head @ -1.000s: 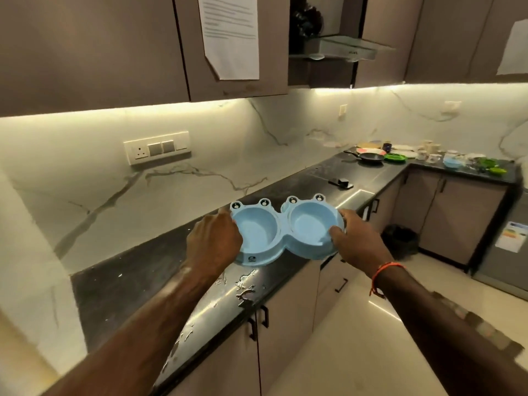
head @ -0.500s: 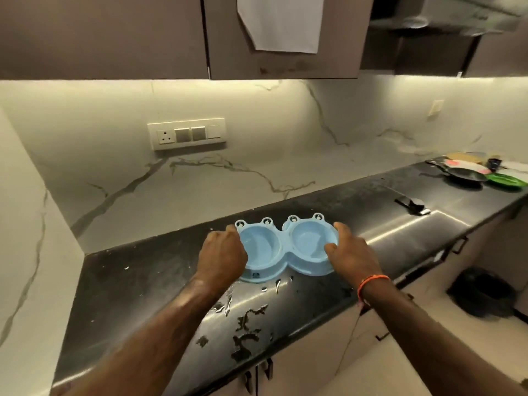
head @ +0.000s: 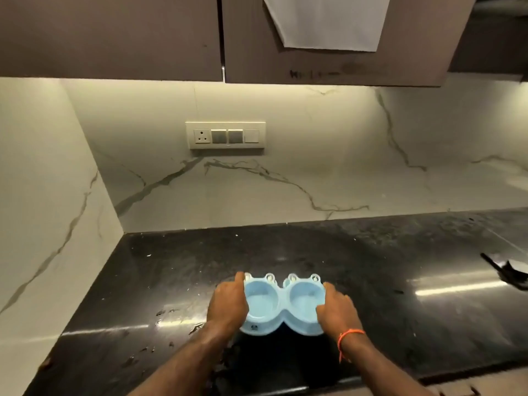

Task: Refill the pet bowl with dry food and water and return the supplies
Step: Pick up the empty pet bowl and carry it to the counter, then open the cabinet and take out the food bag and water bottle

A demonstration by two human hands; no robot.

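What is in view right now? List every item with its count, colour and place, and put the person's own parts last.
pet bowl: one, light blue, two empty wells, on the countertop near its front edge
countertop: one, black, glossy, with wet patches at front left
backsplash: one, white marble with grey veins, behind the countertop
socket panel: one, cream, on the backsplash
cabinets: two doors, brown, overhead
paper: one, white, on the right cabinet door
dark object: one, black, far right of the countertop, cannot tell what
left hand: grips the bowl's left end
right hand: grips the bowl's right end, orange thread at wrist
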